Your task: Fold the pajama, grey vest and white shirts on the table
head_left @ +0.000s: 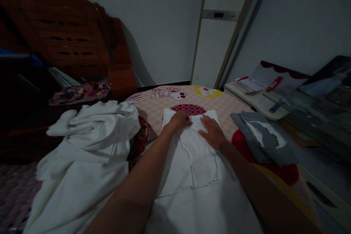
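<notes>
A white garment (192, 153) is spread lengthwise over the round patterned table, its near end running down toward me; its exact kind is unclear. At its far end my left hand (179, 120) is closed, with bent fingers pinching the cloth near the left corner. My right hand (212, 132) lies flat on the same garment, fingers stretched out, close to its far right corner. Creases and a stitched seam show in the fabric between and below the hands.
Heaped white cloth (101, 146) lies at left, beside a dark patterned fabric (144, 137). A folded grey garment (263, 137) rests on the table (175, 95) at right. Beyond are a wooden chair (68, 36), a tall white cabinet-like unit (216, 44) and a glass-topped stand (307, 109).
</notes>
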{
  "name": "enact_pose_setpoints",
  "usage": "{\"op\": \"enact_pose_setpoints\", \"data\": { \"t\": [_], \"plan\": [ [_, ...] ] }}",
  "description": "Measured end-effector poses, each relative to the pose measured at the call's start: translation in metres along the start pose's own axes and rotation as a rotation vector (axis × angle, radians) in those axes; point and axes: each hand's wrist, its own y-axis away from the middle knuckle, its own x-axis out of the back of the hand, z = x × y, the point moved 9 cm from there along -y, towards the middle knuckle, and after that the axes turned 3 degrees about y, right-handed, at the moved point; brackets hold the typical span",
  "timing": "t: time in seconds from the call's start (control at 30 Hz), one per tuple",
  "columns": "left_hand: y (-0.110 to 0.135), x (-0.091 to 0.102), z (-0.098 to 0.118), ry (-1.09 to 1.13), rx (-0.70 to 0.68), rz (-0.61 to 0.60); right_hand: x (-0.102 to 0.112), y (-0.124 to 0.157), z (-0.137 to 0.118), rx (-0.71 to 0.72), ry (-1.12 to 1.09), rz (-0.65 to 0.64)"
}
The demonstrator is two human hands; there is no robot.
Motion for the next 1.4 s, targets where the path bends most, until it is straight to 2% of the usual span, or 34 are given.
{"op": "enact_pose_setpoints", "data": {
  "t": [0.13,0.23,0.3,0.4,0.5,0.63,0.73,0.87,1.1,1.23,1.4],
  "plan": [
    [0.005,0.002,-0.001,0.128,-0.071,-0.146,-0.005,0.004,-0.016,0.128,-0.007,-0.067],
    [0.012,-0.001,-0.011,0.250,-0.001,-0.276,-0.010,0.005,-0.017,0.141,0.009,-0.113],
    [0.016,-0.001,-0.016,0.280,0.057,-0.308,-0.010,0.004,-0.017,0.136,0.021,-0.120],
    [0.016,0.002,-0.016,0.198,0.055,-0.279,-0.004,0.004,-0.019,0.140,0.030,-0.095],
    [0.011,0.011,-0.014,0.012,0.006,-0.195,0.003,0.006,-0.028,0.200,0.009,-0.054],
    [0.009,0.022,-0.013,-0.100,-0.042,-0.107,-0.001,0.009,-0.040,0.297,-0.027,-0.113],
    [0.013,0.017,-0.013,-0.036,-0.049,-0.191,-0.004,0.010,-0.043,0.308,-0.030,-0.138],
    [0.018,0.011,-0.016,0.064,-0.008,-0.267,0.002,0.011,-0.046,0.320,-0.030,-0.081],
    [0.014,0.008,-0.019,0.147,-0.012,-0.269,0.000,0.012,-0.051,0.341,-0.031,-0.105],
    [0.011,0.005,-0.026,0.246,0.009,-0.261,0.003,0.009,-0.039,0.245,-0.025,-0.059],
    [0.008,-0.001,-0.035,0.364,0.018,-0.250,-0.005,0.005,-0.028,0.174,-0.010,-0.123]
  ]
}}
